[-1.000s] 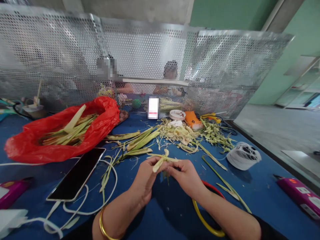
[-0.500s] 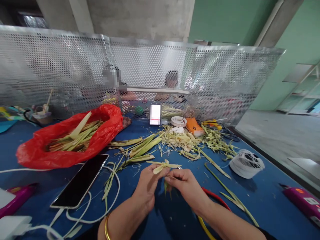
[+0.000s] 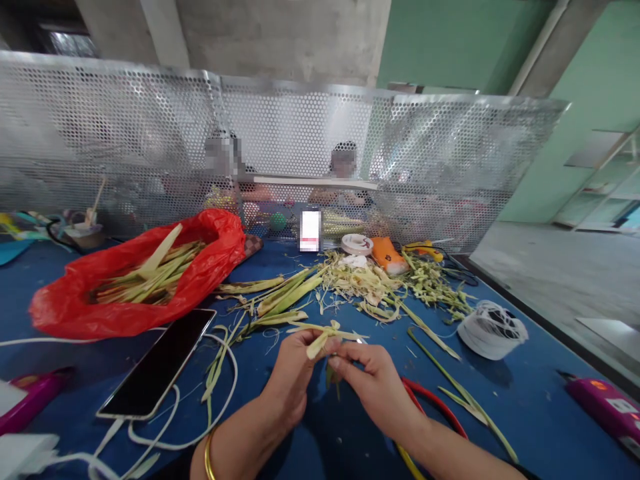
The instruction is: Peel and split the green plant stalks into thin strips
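Above the blue table, my left hand (image 3: 291, 373) is closed on a small flower-like piece of pale green plant strips (image 3: 317, 347). Its narrow ends stick out to both sides, and a leafy bit hangs below the fingers. My right hand (image 3: 373, 377) is closed at the underside of the same piece, thumb and index finger pinched together close to the left fingertips. Exactly what sits between the right fingertips is hidden. Just beyond the hands lie long green leaf strips (image 3: 290, 293) and a heap of shredded pale strips (image 3: 363, 283).
A red plastic bag (image 3: 133, 320) of dried leaves and a phone (image 3: 160, 367) with white cable lie left. On the right are a white twine spool (image 3: 493, 340) and a purple tool (image 3: 603, 407). A perforated metal screen (image 3: 300, 133) stands behind, with two people beyond it.
Both hands stay on the plant piece with only slight finger shifts. The piece has tilted a little, and the right hand has turned slightly.
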Demonstrator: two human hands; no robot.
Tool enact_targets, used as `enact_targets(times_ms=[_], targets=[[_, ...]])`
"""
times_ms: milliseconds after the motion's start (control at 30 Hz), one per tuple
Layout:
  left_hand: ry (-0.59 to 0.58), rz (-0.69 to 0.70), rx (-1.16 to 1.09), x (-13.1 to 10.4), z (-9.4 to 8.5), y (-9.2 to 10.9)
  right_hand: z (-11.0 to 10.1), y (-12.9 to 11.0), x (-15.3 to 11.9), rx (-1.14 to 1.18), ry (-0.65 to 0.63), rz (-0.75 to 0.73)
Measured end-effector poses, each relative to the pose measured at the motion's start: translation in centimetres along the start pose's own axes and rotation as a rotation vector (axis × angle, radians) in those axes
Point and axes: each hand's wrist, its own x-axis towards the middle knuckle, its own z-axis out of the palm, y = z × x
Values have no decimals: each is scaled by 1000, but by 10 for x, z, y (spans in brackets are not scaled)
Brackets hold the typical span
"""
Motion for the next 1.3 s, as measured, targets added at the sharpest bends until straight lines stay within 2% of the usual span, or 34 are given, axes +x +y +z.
enact_targets(times_ms=[67,167,233,333,433,500,633,700,867,1033,1167,1300], targets=[[-16,14,10,0,0,2,-1,3,1,-42,25,-15],[-50,63,41,1,1,7,-9,4,7,-170,68,-111],[-71,91,46,2,0,9,-17,1,12,-179,27,-152],[-64,101,85,5,-4,12,-30,-8,17,30,-51,-34],[-48,121,213,6,-6,13,-37,-15,19,343,26,187],[-50,181,333,5,-5,12,-38,-16,18,463,49,264],[-18,312,553,4,-4,9,-31,-11,17,353,63,231],[-21,332,613,5,-4,7,-28,-8,16,285,92,201],[-193,118,469,4,-3,9,-25,-8,16,320,138,173],[-253,-99,321,-2,0,18,-22,-6,14,294,164,113],[-223,-89,336,-2,-2,16,-19,-6,13,289,171,119],[-170,-123,318,0,-5,9,-22,-9,15,359,89,179]])
